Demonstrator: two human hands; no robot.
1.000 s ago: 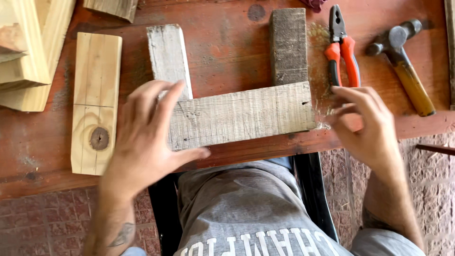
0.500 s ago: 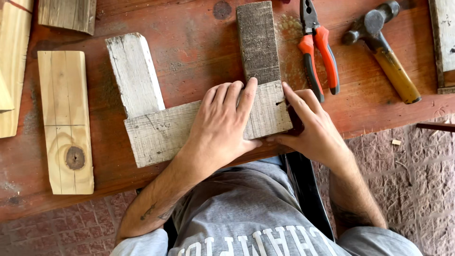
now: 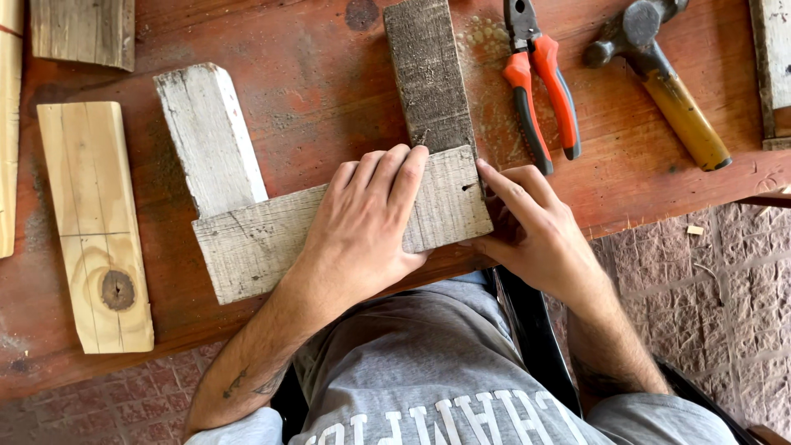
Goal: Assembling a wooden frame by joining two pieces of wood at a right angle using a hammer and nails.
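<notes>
left hand (image 3: pixel 367 218) flat, fingers spread, pressing crosspiece (image 3: pixel 255 243) at table (image 3: pixel 313 99) near edge | right hand (image 3: pixel 535 227) fingertips pinching its right end | dark plank (image 3: pixel 427 74) and pale plank (image 3: pixel 210 136) run away from it | pliers (image 3: pixel 540 82), hammer (image 3: pixel 667 78) far right

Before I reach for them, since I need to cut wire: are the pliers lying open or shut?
Open. The pliers lie flat on the red table, their handles spread apart.
</notes>
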